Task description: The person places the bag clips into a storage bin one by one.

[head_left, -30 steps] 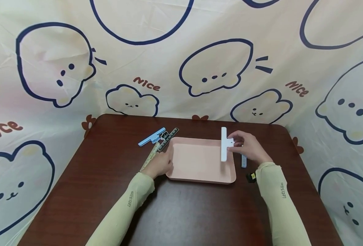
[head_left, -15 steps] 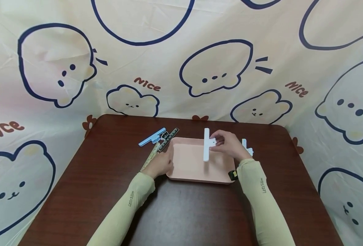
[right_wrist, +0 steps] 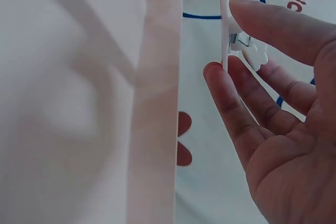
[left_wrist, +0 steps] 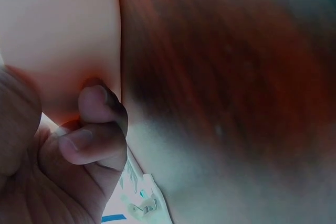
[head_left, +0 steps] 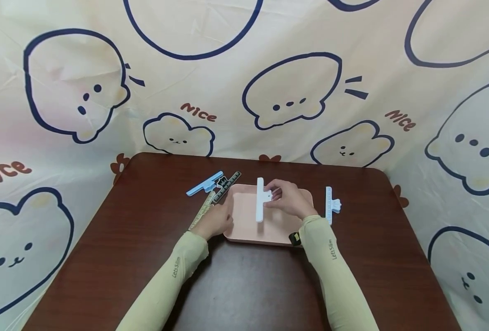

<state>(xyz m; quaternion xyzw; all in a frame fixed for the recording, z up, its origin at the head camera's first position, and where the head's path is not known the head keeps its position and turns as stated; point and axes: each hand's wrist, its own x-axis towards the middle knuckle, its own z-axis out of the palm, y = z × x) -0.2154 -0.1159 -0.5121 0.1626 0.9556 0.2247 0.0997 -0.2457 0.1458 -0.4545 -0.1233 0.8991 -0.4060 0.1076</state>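
A white ruler clip (head_left: 259, 202) is pinched between the thumb and fingers of my right hand (head_left: 289, 201), held upright above the pink tray (head_left: 242, 229). Seen from the right wrist, its spring and shaped handle sit between the thumb and fingers, with the tray wall (right_wrist: 155, 129) to the left. My left hand (head_left: 213, 222) grips the tray's left rim with curled fingers. Partly under or beside that hand lies a beige ruler clip (head_left: 201, 211), its near end covered. In the left wrist view, fingers (left_wrist: 86, 142) bend at the tray's edge.
Left of the tray's far corner lie a blue ruler clip (head_left: 204, 185) and a black ruler clip (head_left: 227, 187), close together. A pale blue ruler clip (head_left: 329, 205) lies on the brown table (head_left: 244, 285) right of the tray. Patterned cloth (head_left: 227, 92) hangs behind the table.
My right hand has carried the white ruler clip leftward across the tray and slightly nearer. The pale blue clip on the right is now uncovered. My left hand has stayed put.
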